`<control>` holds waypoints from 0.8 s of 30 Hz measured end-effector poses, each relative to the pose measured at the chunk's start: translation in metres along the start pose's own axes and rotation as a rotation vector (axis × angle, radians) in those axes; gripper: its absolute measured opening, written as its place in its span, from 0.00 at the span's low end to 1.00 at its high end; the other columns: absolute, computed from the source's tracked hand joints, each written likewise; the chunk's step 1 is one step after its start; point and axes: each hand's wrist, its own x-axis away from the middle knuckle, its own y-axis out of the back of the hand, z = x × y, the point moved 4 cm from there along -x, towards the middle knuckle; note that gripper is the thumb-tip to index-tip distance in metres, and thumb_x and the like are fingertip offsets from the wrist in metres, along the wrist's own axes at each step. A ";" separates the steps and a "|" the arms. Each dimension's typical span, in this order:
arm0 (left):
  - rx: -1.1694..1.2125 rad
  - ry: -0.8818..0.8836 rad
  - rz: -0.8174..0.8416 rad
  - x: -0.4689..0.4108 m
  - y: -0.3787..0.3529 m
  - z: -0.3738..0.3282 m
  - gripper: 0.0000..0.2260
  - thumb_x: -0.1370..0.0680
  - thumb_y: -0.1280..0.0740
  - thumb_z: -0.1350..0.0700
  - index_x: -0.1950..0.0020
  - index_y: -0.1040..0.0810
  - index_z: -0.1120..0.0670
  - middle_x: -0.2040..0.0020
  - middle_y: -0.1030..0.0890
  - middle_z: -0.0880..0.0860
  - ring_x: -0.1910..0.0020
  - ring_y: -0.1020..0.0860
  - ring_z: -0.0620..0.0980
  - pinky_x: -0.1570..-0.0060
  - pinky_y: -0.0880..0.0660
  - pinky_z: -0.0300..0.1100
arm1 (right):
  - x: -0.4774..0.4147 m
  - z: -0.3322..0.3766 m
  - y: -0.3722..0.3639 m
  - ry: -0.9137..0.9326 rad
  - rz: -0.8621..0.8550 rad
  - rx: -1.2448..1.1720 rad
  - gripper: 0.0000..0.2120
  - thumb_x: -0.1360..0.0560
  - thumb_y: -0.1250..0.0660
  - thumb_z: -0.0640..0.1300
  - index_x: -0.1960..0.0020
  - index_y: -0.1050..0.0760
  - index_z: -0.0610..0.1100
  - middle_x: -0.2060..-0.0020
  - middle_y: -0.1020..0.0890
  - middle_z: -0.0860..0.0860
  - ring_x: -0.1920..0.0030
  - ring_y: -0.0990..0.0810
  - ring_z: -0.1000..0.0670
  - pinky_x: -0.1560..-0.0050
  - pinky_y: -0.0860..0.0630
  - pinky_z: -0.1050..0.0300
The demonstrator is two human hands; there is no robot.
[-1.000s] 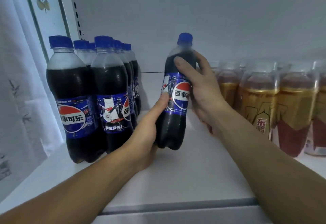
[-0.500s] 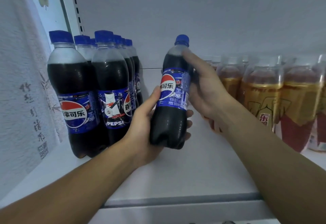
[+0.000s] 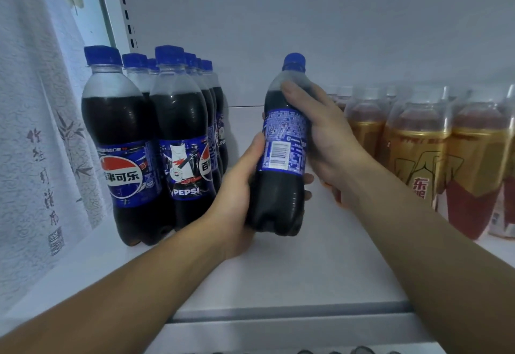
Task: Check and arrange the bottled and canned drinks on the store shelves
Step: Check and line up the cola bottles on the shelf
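Observation:
A Pepsi bottle (image 3: 281, 158) with a blue cap is held upright just above the white shelf (image 3: 278, 275), its barcode side facing me. My left hand (image 3: 237, 200) grips its lower body from the left, fingers wrapped behind. My right hand (image 3: 320, 136) grips its upper part from the right, thumb across the shoulder. Two rows of several Pepsi bottles (image 3: 156, 144) stand at the left of the shelf.
Gold-and-red labelled drink bottles (image 3: 418, 158) stand in rows at the right, close behind my right wrist. A white curtain (image 3: 36, 131) with ink drawings hangs at the left. The shelf's back wall (image 3: 306, 33) is plain white. A grey front edge (image 3: 278, 314) bounds the shelf.
The held bottle has been turned about its axis: the logo faced me before, now the barcode does. My right thumb has shifted onto the bottle's shoulder.

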 end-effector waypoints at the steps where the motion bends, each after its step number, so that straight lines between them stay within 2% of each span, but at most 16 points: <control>1: -0.039 -0.021 -0.024 0.000 0.000 0.000 0.27 0.31 0.36 0.32 0.48 0.15 0.53 0.51 0.14 0.60 0.57 0.16 0.57 0.48 0.21 0.51 | 0.001 0.001 0.002 0.037 -0.033 0.076 0.31 0.30 0.23 0.50 0.30 0.27 0.45 0.44 0.17 0.48 0.45 0.16 0.47 0.40 0.20 0.45; 2: -0.070 -0.033 -0.042 -0.001 0.000 0.001 0.26 0.33 0.35 0.33 0.52 0.15 0.53 0.53 0.14 0.59 0.57 0.17 0.57 0.47 0.21 0.51 | 0.002 0.001 0.003 0.061 -0.056 0.149 0.30 0.28 0.22 0.50 0.30 0.28 0.47 0.42 0.18 0.49 0.44 0.16 0.49 0.40 0.19 0.46; 4: -0.092 -0.039 -0.067 -0.001 0.003 0.002 0.27 0.34 0.35 0.33 0.52 0.15 0.54 0.56 0.15 0.58 0.58 0.17 0.56 0.51 0.21 0.49 | 0.003 -0.001 0.003 0.056 -0.033 0.212 0.31 0.27 0.24 0.52 0.28 0.30 0.49 0.41 0.19 0.51 0.44 0.16 0.50 0.40 0.19 0.48; 6: -0.001 0.012 -0.042 -0.001 0.005 0.002 0.30 0.31 0.35 0.32 0.47 0.17 0.57 0.57 0.16 0.59 0.62 0.17 0.57 0.59 0.19 0.47 | 0.003 -0.003 0.001 -0.031 0.037 0.156 0.32 0.27 0.26 0.55 0.27 0.31 0.47 0.43 0.18 0.50 0.46 0.15 0.51 0.43 0.19 0.50; 8: 0.111 0.069 0.010 0.001 0.003 0.000 0.31 0.27 0.38 0.32 0.48 0.16 0.58 0.58 0.16 0.59 0.65 0.17 0.56 0.64 0.19 0.45 | 0.002 -0.004 0.000 -0.098 0.074 0.098 0.32 0.28 0.27 0.56 0.28 0.29 0.44 0.46 0.17 0.48 0.50 0.15 0.52 0.47 0.20 0.52; 11: 0.106 0.051 0.015 -0.002 0.002 0.001 0.32 0.24 0.41 0.31 0.45 0.16 0.59 0.54 0.15 0.60 0.61 0.16 0.56 0.59 0.19 0.46 | 0.002 -0.003 0.003 -0.041 0.013 0.142 0.31 0.29 0.25 0.53 0.29 0.27 0.45 0.43 0.16 0.48 0.48 0.15 0.50 0.44 0.19 0.50; 13: 0.064 -0.004 -0.027 -0.003 0.002 0.000 0.32 0.26 0.39 0.31 0.42 0.17 0.57 0.52 0.14 0.60 0.59 0.16 0.57 0.52 0.20 0.49 | 0.004 0.001 0.004 0.038 -0.040 0.237 0.29 0.27 0.24 0.51 0.29 0.28 0.47 0.41 0.17 0.49 0.46 0.15 0.51 0.42 0.18 0.50; 14: 0.057 -0.017 -0.047 -0.004 0.003 0.000 0.32 0.28 0.37 0.31 0.41 0.18 0.57 0.53 0.15 0.59 0.60 0.16 0.57 0.51 0.21 0.49 | 0.004 0.001 0.004 0.063 -0.055 0.274 0.30 0.27 0.24 0.51 0.29 0.29 0.48 0.41 0.18 0.50 0.46 0.15 0.51 0.42 0.18 0.50; 17: 0.075 0.000 -0.064 -0.004 0.007 0.000 0.31 0.27 0.38 0.32 0.47 0.17 0.58 0.57 0.16 0.59 0.64 0.17 0.56 0.59 0.20 0.47 | 0.002 -0.003 0.003 0.011 0.003 0.237 0.31 0.28 0.24 0.55 0.29 0.29 0.48 0.41 0.17 0.49 0.47 0.14 0.50 0.43 0.18 0.49; 19: 0.143 0.039 -0.016 -0.002 0.005 0.000 0.30 0.24 0.39 0.32 0.49 0.16 0.59 0.59 0.16 0.59 0.67 0.18 0.56 0.65 0.19 0.45 | 0.000 -0.008 0.002 -0.098 0.068 0.147 0.31 0.28 0.26 0.57 0.30 0.29 0.46 0.47 0.16 0.49 0.51 0.14 0.50 0.47 0.19 0.50; 22: 0.202 0.086 0.046 -0.003 0.003 0.002 0.32 0.24 0.40 0.32 0.48 0.16 0.61 0.57 0.15 0.60 0.65 0.16 0.57 0.65 0.18 0.44 | -0.002 -0.011 0.002 -0.152 0.101 0.111 0.35 0.32 0.26 0.55 0.29 0.29 0.43 0.51 0.16 0.47 0.54 0.14 0.49 0.52 0.20 0.51; 24: 0.157 0.090 0.066 -0.005 0.003 0.004 0.33 0.23 0.43 0.32 0.46 0.16 0.60 0.55 0.15 0.61 0.62 0.15 0.57 0.63 0.18 0.44 | -0.003 -0.011 0.005 -0.133 0.067 0.117 0.34 0.32 0.23 0.54 0.30 0.28 0.43 0.49 0.15 0.46 0.52 0.14 0.47 0.50 0.18 0.48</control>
